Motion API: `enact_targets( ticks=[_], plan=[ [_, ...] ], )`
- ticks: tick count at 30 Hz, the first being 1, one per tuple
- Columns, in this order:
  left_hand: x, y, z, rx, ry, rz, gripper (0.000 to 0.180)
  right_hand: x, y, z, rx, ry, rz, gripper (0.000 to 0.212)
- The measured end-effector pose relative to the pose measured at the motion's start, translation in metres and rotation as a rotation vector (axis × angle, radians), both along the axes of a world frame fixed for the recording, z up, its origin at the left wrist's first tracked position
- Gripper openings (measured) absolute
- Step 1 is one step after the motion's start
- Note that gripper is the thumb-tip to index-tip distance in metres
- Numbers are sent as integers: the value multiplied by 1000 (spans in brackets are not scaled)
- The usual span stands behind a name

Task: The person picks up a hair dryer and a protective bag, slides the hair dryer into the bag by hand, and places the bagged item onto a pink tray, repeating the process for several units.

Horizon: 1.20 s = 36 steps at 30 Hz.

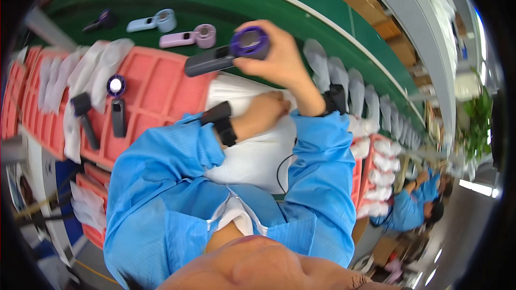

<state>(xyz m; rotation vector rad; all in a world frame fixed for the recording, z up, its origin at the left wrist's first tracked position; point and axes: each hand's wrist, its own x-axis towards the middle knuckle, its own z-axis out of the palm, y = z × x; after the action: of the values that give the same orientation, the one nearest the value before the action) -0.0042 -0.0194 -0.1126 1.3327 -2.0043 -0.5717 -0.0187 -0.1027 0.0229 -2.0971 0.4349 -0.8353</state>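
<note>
My right hand (282,59) is closed around the round head of a dark grey handheld fan (209,60) with a purple ring, held up over the bench with its handle pointing left. Below it, my left hand (263,111) rests on a stack of white packing sleeves (247,156), its fingers curled in; whatever they grip is hidden. Beyond the pink tray lie a pink handheld fan (180,40), a light blue one (142,24) and a dark purple one (99,21).
Pink compartment trays (156,88) stand at the left, with dark fans (119,118) and white-sleeved pieces (105,72) on them. A row of sleeved pieces (338,75) runs along the green bench (226,0) at right. Another person (408,209) sits farther right.
</note>
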Motion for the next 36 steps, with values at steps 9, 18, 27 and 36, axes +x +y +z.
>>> enact_targets(
  ticks=[9, 18, 27, 36],
  plan=[
    [28, -6, 32, 204, 644, -56, 11, -206, 33, 28, 49, 34, -511, 52],
    [36, 15, 71, 181, 737, 84, 9, -180, 49, 13, -74, 150, -326, 56],
    [44, 16, 85, 230, 1384, 52, 8, -112, 54, -17, -182, 87, -264, 72],
    [29, 37, 89, -426, 386, 113, 27, -100, 46, -29, -366, 86, -346, 74]
  ],
)
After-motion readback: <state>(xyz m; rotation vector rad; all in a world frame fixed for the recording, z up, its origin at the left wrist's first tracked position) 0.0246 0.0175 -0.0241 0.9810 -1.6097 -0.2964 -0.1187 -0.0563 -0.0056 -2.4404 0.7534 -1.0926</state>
